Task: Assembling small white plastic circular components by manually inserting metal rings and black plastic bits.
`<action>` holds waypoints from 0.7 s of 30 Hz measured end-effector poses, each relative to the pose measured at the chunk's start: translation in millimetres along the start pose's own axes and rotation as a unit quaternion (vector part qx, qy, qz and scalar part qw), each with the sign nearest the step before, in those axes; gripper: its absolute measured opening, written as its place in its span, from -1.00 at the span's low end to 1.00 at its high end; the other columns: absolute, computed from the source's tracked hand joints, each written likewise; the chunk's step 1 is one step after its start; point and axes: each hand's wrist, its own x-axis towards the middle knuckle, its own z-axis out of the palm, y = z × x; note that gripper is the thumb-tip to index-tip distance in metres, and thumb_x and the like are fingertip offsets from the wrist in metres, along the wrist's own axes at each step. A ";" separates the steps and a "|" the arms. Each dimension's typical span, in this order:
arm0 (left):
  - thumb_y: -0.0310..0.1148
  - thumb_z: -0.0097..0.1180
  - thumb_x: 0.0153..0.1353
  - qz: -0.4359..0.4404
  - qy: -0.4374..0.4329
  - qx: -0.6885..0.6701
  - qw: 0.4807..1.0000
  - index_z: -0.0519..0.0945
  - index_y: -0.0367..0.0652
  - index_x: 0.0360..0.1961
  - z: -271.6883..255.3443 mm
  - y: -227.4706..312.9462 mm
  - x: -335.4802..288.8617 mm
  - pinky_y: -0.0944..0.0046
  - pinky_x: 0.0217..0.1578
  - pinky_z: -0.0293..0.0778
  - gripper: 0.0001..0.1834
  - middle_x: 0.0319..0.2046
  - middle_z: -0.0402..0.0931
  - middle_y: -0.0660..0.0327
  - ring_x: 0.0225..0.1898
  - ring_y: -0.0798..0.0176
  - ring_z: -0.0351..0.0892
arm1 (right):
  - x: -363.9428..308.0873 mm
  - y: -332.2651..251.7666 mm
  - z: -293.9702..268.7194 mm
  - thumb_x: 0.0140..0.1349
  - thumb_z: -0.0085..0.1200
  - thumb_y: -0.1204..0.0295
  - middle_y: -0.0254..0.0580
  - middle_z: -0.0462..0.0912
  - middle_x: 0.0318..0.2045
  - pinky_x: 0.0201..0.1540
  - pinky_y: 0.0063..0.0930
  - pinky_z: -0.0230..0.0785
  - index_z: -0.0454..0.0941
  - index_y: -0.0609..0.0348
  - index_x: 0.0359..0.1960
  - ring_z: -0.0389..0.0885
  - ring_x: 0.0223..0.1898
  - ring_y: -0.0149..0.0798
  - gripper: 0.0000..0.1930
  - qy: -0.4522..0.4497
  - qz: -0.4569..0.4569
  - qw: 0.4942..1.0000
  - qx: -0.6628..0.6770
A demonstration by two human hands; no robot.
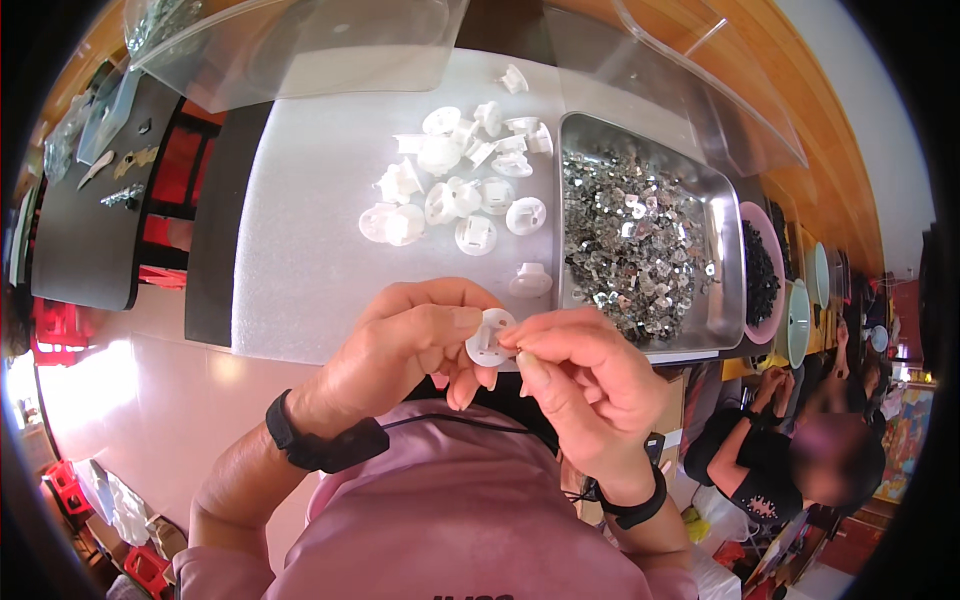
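My left hand (420, 335) is closed round a white round plastic part (488, 338), held just off the near edge of the table with its slotted face toward me. At that part's right side, the thumb and fingertips of my right hand (590, 375) are pinched together. Whatever lies between those fingertips is too small to make out. Beyond my hands, several more white plastic parts (475, 235) lie in a loose pile on a white foam sheet (300, 220). To their right, a steel tray (730, 230) holds a heap of small shiny metal pieces (630, 240).
Clear plastic panels (350, 50) stand along the far side. Right of the tray sits a pink basin (775, 290) of dark pieces, with a green bowl (798, 325) beside it. Another person (780, 455) sits at the right. A dark table (90, 230) is at the left, with red stools (60, 330).
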 end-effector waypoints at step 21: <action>-0.13 -0.16 0.35 0.012 -0.069 0.029 0.997 0.49 -0.47 -0.21 -6.8 0.3 -3.8 0.37 -0.57 0.37 -0.52 -0.48 0.52 0.03 -0.57 0.28 0.48 | -0.6 10.3 13.6 0.19 0.00 0.80 0.03 0.34 0.00 -0.43 -0.52 0.54 0.52 0.43 -0.16 0.66 -0.39 -0.23 -0.80 -0.012 -0.190 0.971 -0.146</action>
